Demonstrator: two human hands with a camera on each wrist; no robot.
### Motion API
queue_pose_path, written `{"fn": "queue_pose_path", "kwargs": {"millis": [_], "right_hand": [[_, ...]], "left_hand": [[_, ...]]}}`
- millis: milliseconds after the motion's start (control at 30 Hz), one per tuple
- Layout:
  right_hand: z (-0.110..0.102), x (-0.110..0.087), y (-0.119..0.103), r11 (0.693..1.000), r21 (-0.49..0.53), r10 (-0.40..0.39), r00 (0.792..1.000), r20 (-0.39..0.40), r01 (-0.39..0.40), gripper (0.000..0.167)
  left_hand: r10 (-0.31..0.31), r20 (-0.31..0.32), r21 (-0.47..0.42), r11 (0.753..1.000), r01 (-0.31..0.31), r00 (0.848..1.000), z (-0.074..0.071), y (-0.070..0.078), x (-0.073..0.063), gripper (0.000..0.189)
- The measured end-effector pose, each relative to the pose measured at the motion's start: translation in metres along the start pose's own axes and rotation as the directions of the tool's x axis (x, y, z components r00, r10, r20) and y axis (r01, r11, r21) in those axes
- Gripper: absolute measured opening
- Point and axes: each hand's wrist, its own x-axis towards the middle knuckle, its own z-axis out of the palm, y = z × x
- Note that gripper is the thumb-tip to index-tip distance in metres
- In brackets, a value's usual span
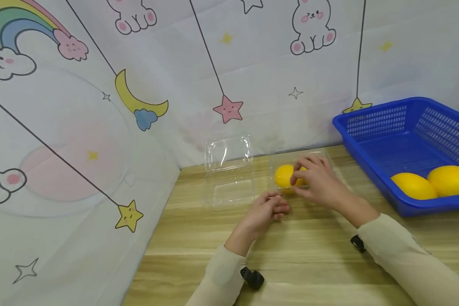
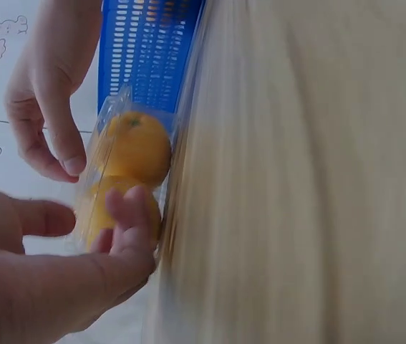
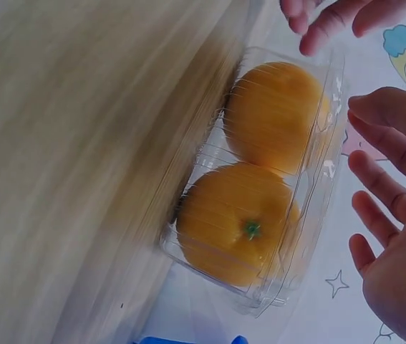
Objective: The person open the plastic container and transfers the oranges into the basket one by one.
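Note:
Two oranges (image 3: 278,115) (image 3: 235,222) sit side by side in a clear plastic clamshell box (image 3: 316,215), its lid down over them in the right wrist view. Above this box is my right hand (image 1: 321,185), fingers loosely bent and holding nothing; in the head view it covers part of one orange. My left hand (image 1: 264,212) is at the front left of the box, thumb and fingers spread apart around nothing. In the left wrist view its fingertips (image 2: 137,211) overlap the nearer orange.
To the left, a second clear clamshell box (image 1: 229,191) stands with its lid raised against the patterned cloth (image 1: 191,106). A blue slatted basket (image 1: 371,182) at the right holds two oranges (image 1: 415,185) (image 1: 451,180). Everything stands on a wood-grain table (image 1: 310,263).

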Motion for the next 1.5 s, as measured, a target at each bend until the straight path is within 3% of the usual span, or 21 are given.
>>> {"fn": "queue_pose_path", "kwargs": {"millis": [100,200,367,467,867,1133,1500], "right_hand": [[-0.001,0.002,0.0,1.0,-0.029,-0.003,1.0,0.021,0.004,0.015],[-0.001,0.003,-0.001,0.998,-0.061,-0.002,0.999,0.043,0.005,0.014],[0.001,0.007,-0.004,0.995,-0.097,-0.007,0.998,0.064,0.013,0.012],[0.003,0.008,-0.005,0.994,-0.11,-0.019,0.998,0.06,0.025,0.013],[0.007,0.002,-0.005,0.994,-0.099,-0.043,0.999,0.023,0.045,0.017],[0.007,0.002,-0.003,0.995,-0.088,-0.041,0.999,0.005,0.042,0.018],[0.005,0.004,-0.01,0.997,-0.07,0.034,0.999,0.031,-0.032,0.015]], "left_hand": [[0.032,-0.068,-0.055,0.998,-0.036,0.997,0.005,-0.002,0.005,0.037],[0.019,-0.129,-0.126,0.991,-0.036,0.991,0.008,-0.001,0.009,0.031],[-0.015,-0.174,-0.28,0.959,-0.035,0.985,0.011,-0.001,0.015,0.01],[-0.02,-0.197,-0.326,0.944,-0.046,0.98,0.012,-0.002,0.018,0.004],[-0.028,-0.245,-0.4,0.913,-0.075,0.969,0.019,-0.006,0.02,0.003],[-0.038,-0.251,-0.443,0.893,-0.08,0.967,0.024,0.0,0.025,0.007],[-0.064,-0.259,-0.461,0.885,-0.065,0.964,0.025,0.004,0.027,0.003]]}}
